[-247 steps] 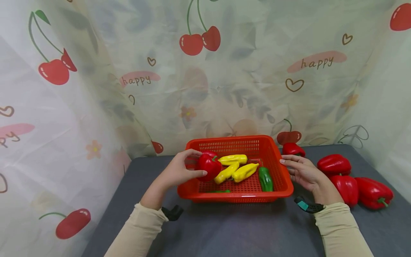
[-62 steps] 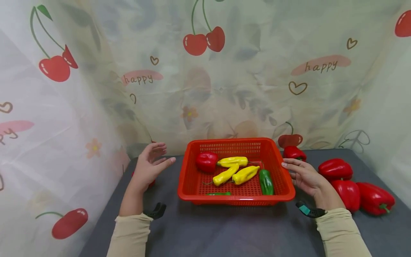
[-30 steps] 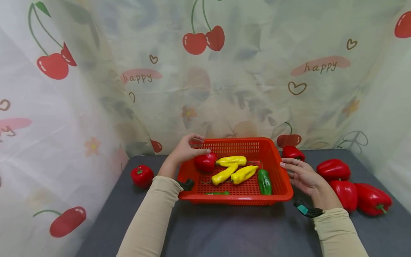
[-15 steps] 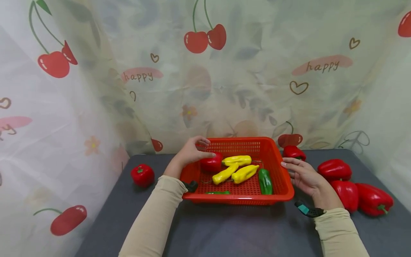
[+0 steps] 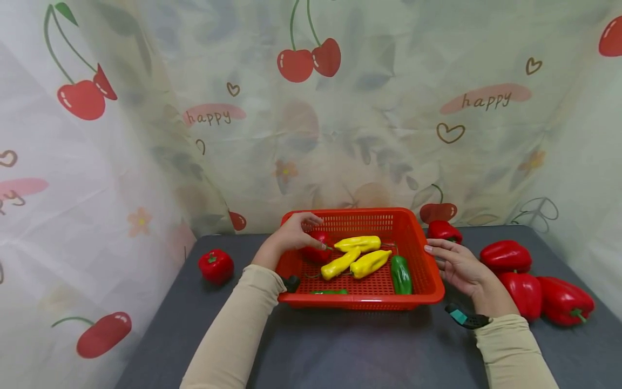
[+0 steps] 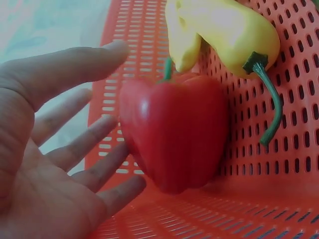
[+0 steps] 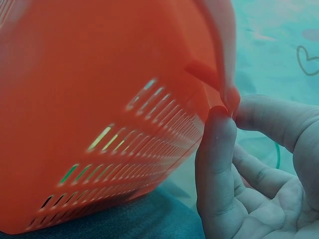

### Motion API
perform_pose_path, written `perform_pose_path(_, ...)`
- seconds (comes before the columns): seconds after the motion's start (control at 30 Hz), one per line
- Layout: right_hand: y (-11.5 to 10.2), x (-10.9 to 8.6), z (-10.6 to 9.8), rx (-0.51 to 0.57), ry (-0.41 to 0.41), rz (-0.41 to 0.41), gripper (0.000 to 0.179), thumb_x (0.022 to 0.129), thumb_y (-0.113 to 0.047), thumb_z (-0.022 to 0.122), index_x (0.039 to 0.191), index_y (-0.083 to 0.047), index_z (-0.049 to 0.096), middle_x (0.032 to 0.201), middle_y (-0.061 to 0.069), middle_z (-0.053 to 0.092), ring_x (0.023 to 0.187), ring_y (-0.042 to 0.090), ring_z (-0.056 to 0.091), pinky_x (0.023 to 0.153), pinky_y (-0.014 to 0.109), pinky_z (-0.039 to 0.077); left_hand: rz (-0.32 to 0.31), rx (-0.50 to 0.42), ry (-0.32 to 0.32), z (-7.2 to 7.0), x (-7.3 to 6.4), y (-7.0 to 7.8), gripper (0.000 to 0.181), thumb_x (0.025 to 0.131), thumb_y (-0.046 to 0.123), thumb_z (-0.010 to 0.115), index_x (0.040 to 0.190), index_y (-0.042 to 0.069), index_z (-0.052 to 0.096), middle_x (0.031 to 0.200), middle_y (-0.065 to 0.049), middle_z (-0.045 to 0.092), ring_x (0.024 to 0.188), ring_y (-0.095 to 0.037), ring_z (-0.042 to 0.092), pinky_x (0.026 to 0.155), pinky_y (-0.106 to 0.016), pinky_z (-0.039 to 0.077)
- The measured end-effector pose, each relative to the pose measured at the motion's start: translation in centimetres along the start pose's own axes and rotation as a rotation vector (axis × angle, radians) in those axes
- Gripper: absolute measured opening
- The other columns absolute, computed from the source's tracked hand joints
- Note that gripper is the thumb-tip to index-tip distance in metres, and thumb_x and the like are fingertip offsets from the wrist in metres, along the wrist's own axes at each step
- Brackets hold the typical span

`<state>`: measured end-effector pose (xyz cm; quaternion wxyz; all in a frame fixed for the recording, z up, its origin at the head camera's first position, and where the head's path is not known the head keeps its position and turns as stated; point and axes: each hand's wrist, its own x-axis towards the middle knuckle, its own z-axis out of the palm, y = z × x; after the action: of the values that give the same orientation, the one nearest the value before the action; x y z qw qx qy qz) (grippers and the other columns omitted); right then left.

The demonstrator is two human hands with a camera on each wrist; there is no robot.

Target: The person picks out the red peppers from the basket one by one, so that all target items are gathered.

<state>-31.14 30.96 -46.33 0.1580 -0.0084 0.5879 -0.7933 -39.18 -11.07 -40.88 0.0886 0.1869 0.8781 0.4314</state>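
Observation:
In the head view, my left hand [image 5: 290, 236] reaches over the left side of the red plastic basket [image 5: 359, 299], beside a red bell pepper [image 5: 318, 254]. The left wrist view shows that pepper [image 6: 174, 132] stem up, with my fingers spread along its side; whether the fingertips touch it I cannot tell. My right hand [image 5: 461, 265] pinches the basket's right rim between thumb and forefinger, plainest in the right wrist view. Three yellow peppers [image 5: 370, 263] lie mid-basket. A green pepper [image 5: 401, 275] lies at its right, and another green piece [image 5: 330, 292] is mostly hidden by the front wall.
One red bell pepper [image 5: 216, 267] stands on the dark grey table [image 5: 350, 351] left of the basket. Several more red bell peppers [image 5: 566, 301] lie to the right, around my right forearm. A printed curtain [image 5: 369, 135] hangs behind and at both sides.
My left hand earlier held a red bell pepper over the basket; one now stands on the table at left. The hand returned to the basket's remaining red pepper, which has shifted slightly. The right hand stayed.

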Motion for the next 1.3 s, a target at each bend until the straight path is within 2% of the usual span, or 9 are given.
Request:
perform_pose_path(0.2, -0.01, -0.02, -0.07, 0.001, 0.000, -0.001, 0.018, 0.110, -0.019, 0.060, 0.122, -0.026, 0.070, 0.113, -0.008, 0.080, 0.096, 0.013, 0.078, 0.086, 0.034, 0.065, -0.037, 0.026, -0.025, 0.19, 0.01, -0.09, 0.064, 0.080, 0.010, 0.092, 0.139, 0.009, 0.065, 0.144, -0.010, 0.063, 0.136, -0.034, 0.058, 0.104, -0.045, 0.058)
perform_pose_path(0.57, 0.02, 0.08, -0.01, -0.003, -0.003, -0.005, 0.018, 0.110, -0.019, 0.059, 0.123, -0.025, 0.069, 0.113, -0.007, 0.080, 0.095, 0.013, 0.079, 0.086, 0.034, 0.065, -0.021, 0.052, -0.091, 0.11, 0.18, -0.52, 0.067, 0.081, 0.005, 0.090, 0.143, 0.008, 0.064, 0.144, -0.010, 0.065, 0.129, -0.031, 0.062, 0.099, -0.041, 0.060)
perform_pose_path(0.8, 0.03, 0.04, -0.08, -0.003, 0.001, -0.005, 0.018, 0.110, -0.019, 0.059, 0.124, -0.025, 0.068, 0.113, -0.007, 0.080, 0.095, 0.013, 0.078, 0.085, 0.034, 0.065, -0.001, 0.092, -0.099, 0.20, 0.34, -0.64, 0.063, 0.082, 0.011, 0.091, 0.140, 0.011, 0.067, 0.139, -0.008, 0.069, 0.125, -0.027, 0.063, 0.100, -0.040, 0.060)
perform_pose_path(1.0, 0.03, 0.08, -0.24, 0.002, -0.003, -0.003, 0.018, 0.110, -0.018, 0.059, 0.123, -0.025, 0.070, 0.113, -0.007, 0.080, 0.094, 0.013, 0.078, 0.085, 0.035, 0.065, -0.025, 0.135, -0.083, 0.33, 0.32, -0.46, 0.054, 0.082, 0.011, 0.091, 0.133, 0.014, 0.073, 0.132, -0.006, 0.070, 0.117, -0.025, 0.064, 0.098, -0.039, 0.060)
perform_pose_path(1.3, 0.01, 0.10, -0.22, 0.005, -0.010, -0.007, 0.017, 0.110, -0.018, 0.060, 0.123, -0.024, 0.069, 0.113, -0.006, 0.080, 0.095, 0.013, 0.078, 0.085, 0.034, 0.065, -0.048, 0.131, -0.105, 0.27, 0.34, -0.46, 0.055, 0.080, 0.013, 0.093, 0.131, 0.013, 0.073, 0.129, -0.007, 0.071, 0.115, -0.024, 0.064, 0.096, -0.038, 0.061)
